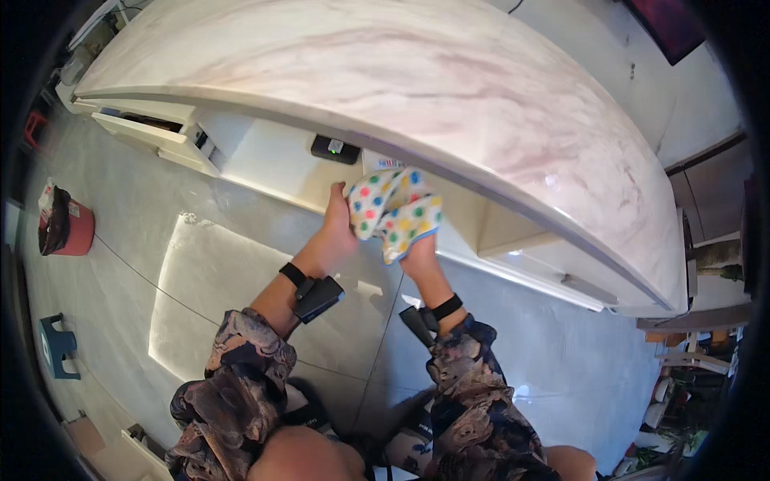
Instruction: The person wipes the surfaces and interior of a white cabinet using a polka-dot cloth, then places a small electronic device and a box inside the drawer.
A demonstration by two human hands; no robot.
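**Spotted cloth held in both hands under the counter edge**

The cloth (395, 210), white with dots of red, blue, green and yellow and a blue trim along its lower edge, sits just above the centre of the frame, bunched up right below the curved lip of the marble counter (449, 88). The left hand (338, 224) grips the cloth's left side, its fingers closed on the fabric and pointing up toward the counter edge. The right hand (419, 252) is below the cloth and mostly covered by it; it is grasping the fabric from underneath, though the fingers themselves are hidden. Both wrists carry a black strap with a small black device, and both forearms come up from the lower middle of the frame in dark patterned sleeves.

Just above and left of the left hand, a small black box (335, 148) with a green light sits on the white cabinet front (273, 156) under the counter. Further toward the upper left a white drawer (148, 132) stands pulled open. The grey tiled floor (200, 272) fills the middle and lower part of the frame. At the left edge stands a red bin (70, 228) lined with a dark bag, and below it, lower left, a small blue stool (58, 345)
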